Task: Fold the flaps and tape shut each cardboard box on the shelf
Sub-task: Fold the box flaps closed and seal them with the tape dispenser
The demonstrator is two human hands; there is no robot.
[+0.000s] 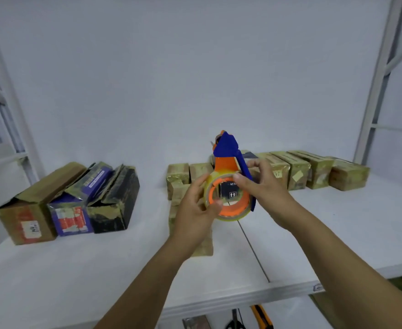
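An orange and blue tape dispenser point(228, 160) with a clear tape roll point(231, 216) is held up over the white shelf point(100, 269). My left hand point(195, 207) grips the roll's left edge. My right hand point(264, 186) holds the dispenser's blue handle, fingertips on the roll's top. Below my hands lies a taped brown box point(204, 245), partly hidden. A row of taped brown boxes point(297, 169) runs along the back right. At the left stand three boxes with raised flaps: a brown box point(26, 214), a blue box point(76, 203) and a black box point(117, 200).
White shelf uprights rise at the far left point(10, 103) and far right point(380, 79), with a white wall behind. A seam point(254, 255) divides the shelf boards. Below the front edge, an orange-handled tool point(263, 317) shows on a lower level.
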